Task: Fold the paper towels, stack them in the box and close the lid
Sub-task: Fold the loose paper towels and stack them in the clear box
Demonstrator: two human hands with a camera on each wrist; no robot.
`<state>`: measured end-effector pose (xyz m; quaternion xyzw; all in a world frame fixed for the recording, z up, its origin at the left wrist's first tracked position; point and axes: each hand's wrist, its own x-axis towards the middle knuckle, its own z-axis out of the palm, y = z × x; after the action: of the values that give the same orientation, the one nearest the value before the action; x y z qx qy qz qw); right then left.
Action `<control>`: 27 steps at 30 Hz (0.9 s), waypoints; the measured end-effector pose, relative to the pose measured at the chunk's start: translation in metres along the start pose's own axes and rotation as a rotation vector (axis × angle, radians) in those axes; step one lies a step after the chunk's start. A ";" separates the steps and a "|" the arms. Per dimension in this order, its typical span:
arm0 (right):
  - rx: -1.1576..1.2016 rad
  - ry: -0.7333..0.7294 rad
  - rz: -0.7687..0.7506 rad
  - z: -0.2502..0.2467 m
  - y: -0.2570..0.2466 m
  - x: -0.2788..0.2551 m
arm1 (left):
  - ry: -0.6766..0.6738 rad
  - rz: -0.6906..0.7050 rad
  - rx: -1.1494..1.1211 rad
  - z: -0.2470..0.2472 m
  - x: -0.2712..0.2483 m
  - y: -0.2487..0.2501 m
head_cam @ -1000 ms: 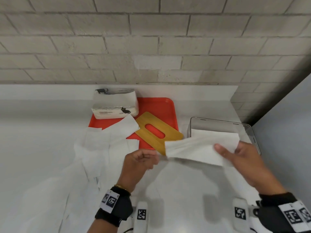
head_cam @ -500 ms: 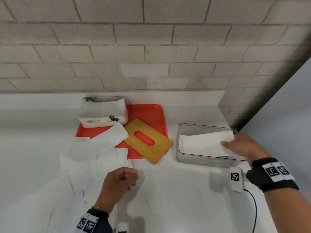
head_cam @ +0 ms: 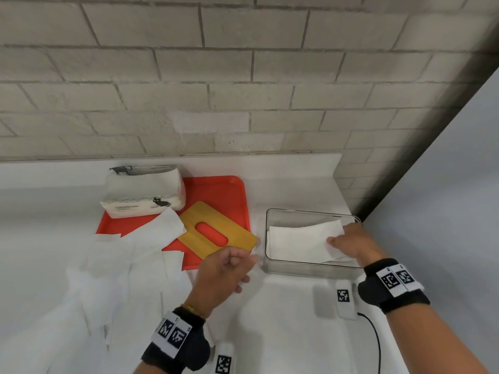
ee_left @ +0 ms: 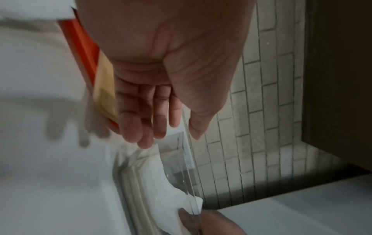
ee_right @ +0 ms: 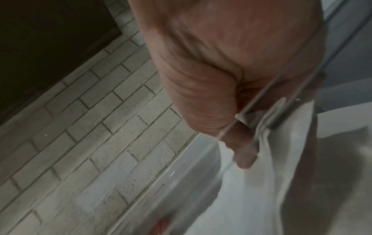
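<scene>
A: Right hand [head_cam: 351, 242] reaches into the clear box [head_cam: 310, 268] at right, thumb and fingers pinching the folded towel [head_cam: 299, 242], probably to seat it flat

B: Left hand [head_cam: 225, 273]?

A: Hovering near the box's left end, fingers loosely curled, holding nothing. Loose towels [head_cam: 113, 265] lie left; wooden lid [head_cam: 216, 228] rests off on the red tray [head_cam: 216, 190], so closing comes later

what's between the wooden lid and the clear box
In the head view, only a bare strip of white counter separates the wooden lid from the clear box.
</scene>
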<state>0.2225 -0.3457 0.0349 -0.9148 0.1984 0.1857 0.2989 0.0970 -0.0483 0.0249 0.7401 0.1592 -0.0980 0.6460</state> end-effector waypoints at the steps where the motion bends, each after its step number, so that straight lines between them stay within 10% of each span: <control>1: -0.031 -0.002 -0.007 0.002 0.001 0.002 | 0.004 -0.021 -0.016 0.007 0.003 0.005; 21: -0.642 0.033 -0.217 0.006 -0.008 -0.043 | -0.009 -0.112 0.374 0.043 0.000 0.015; 27: -0.495 -0.006 -0.415 -0.003 -0.008 -0.086 | 0.036 -0.195 0.294 0.012 -0.045 -0.002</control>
<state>0.1538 -0.3203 0.0798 -0.9801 -0.0444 0.1661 0.0992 0.0546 -0.0648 0.0368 0.8093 0.2255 -0.1691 0.5154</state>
